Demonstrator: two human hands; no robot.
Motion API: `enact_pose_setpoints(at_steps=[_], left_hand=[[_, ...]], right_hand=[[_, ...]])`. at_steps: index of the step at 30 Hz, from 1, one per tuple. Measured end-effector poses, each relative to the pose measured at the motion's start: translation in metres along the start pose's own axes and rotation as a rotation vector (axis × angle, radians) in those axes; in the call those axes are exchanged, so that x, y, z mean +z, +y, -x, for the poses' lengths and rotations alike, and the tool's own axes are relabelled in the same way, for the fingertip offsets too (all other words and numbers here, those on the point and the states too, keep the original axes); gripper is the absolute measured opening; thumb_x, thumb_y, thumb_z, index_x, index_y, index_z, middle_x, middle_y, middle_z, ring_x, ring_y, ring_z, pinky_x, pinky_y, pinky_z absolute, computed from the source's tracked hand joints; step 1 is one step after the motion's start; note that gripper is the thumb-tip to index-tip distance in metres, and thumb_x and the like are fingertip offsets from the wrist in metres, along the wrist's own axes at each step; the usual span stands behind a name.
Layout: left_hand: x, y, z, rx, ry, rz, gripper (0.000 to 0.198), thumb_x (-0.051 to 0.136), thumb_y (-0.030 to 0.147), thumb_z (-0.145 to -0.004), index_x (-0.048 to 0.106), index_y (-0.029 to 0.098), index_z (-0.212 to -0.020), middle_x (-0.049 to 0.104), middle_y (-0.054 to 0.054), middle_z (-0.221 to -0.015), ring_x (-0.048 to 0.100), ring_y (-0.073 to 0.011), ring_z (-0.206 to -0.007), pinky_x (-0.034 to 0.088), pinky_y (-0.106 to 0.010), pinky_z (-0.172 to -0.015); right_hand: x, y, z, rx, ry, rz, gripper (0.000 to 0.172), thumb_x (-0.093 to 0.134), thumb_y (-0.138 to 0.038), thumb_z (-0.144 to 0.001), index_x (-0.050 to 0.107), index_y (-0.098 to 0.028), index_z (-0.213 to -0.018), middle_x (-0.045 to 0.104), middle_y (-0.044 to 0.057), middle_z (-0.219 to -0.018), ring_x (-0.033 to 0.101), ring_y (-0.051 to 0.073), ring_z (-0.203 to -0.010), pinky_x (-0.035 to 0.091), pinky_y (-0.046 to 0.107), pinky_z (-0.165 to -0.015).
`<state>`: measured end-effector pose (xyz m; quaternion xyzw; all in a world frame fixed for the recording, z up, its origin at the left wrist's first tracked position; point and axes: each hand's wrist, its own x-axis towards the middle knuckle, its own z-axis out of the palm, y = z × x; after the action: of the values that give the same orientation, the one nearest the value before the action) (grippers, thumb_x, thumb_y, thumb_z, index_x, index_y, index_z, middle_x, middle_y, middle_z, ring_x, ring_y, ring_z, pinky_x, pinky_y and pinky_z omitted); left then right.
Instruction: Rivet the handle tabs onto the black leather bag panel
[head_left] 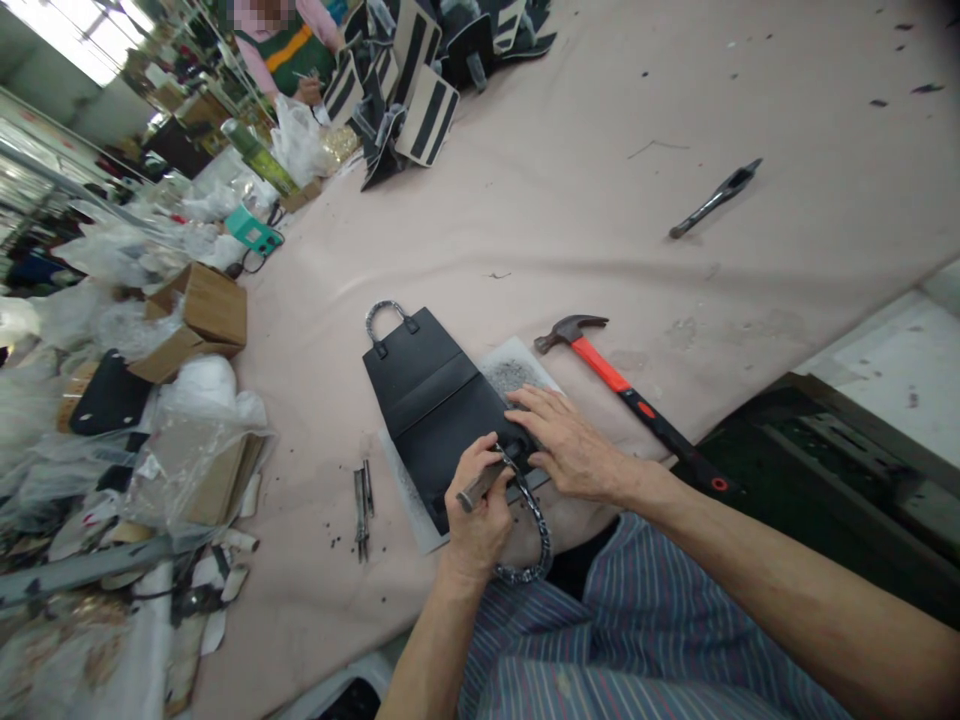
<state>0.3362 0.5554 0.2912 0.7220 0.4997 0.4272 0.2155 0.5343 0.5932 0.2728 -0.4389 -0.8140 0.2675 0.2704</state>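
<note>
A black bag panel [427, 395] with a woven handle at each end lies on a grey-white mat [517, 368] on the table. My left hand [476, 515] is closed round a short metal punch tool [480, 483], its tip on the panel's near end. Flat on the panel beside that tip rests my right hand [570, 445], fingers stretched out and holding it down. The near handle [534, 530] curls toward my lap.
A hammer [626, 390] with an orange and black grip lies right of the mat. Small metal tools [363, 505] lie to the left, another tool [714, 200] far right. Boxes and plastic bags crowd the left edge. Another person stands at the far end by striped bags [420, 90].
</note>
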Motion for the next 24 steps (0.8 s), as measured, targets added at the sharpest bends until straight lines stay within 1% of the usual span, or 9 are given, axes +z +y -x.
enact_pose_setpoints(at_steps=[4,7,9,13,24], left_hand=[[0.001,0.0029,0.0042,0.001,0.039,-0.031,0.014,0.064,0.01,-0.092,0.066,0.02,-0.102,0.073,-0.011,-0.118,0.071,-0.0229,-0.112,0.062,-0.045,-0.098],[0.0018,0.0031,0.006,0.003,0.05,-0.033,0.014,0.063,0.01,-0.092,0.066,0.02,-0.102,0.073,-0.011,-0.115,0.072,-0.0228,-0.11,0.063,-0.044,-0.096],[0.0018,0.0029,0.0064,-0.005,0.053,-0.034,0.014,0.063,0.01,-0.093,0.066,0.02,-0.102,0.074,-0.011,-0.115,0.072,-0.0232,-0.109,0.063,-0.045,-0.096],[0.0011,0.0025,0.0061,-0.012,0.043,-0.03,0.014,0.06,0.011,-0.094,0.067,0.02,-0.102,0.074,-0.011,-0.116,0.072,-0.0241,-0.111,0.063,-0.046,-0.096],[0.0035,-0.0006,-0.0006,0.027,-0.019,-0.083,0.016,0.056,0.008,-0.093,0.06,0.021,-0.101,0.073,-0.01,-0.114,0.07,-0.0227,-0.112,0.062,-0.044,-0.097]], right_hand=[[0.0025,-0.0024,0.0008,0.041,0.064,0.046,0.075,0.059,-0.009,-0.078,0.039,-0.014,-0.15,0.036,0.019,-0.161,0.023,0.035,-0.154,0.024,0.064,-0.125],[0.0039,-0.0024,0.0008,0.044,0.085,0.055,0.072,0.06,-0.01,-0.078,0.041,-0.016,-0.147,0.039,0.018,-0.158,0.026,0.036,-0.153,0.025,0.065,-0.124],[0.0043,-0.002,0.0007,0.042,0.086,0.053,0.07,0.06,-0.011,-0.077,0.042,-0.017,-0.145,0.04,0.018,-0.157,0.027,0.036,-0.152,0.025,0.064,-0.124],[0.0038,-0.0021,0.0002,0.046,0.077,0.037,0.072,0.06,-0.011,-0.077,0.042,-0.02,-0.146,0.041,0.017,-0.157,0.03,0.036,-0.151,0.024,0.067,-0.123],[0.0029,-0.004,-0.0006,0.059,0.05,0.062,0.074,0.058,-0.01,-0.077,0.039,-0.019,-0.149,0.04,0.016,-0.159,0.027,0.035,-0.153,0.024,0.066,-0.124]])
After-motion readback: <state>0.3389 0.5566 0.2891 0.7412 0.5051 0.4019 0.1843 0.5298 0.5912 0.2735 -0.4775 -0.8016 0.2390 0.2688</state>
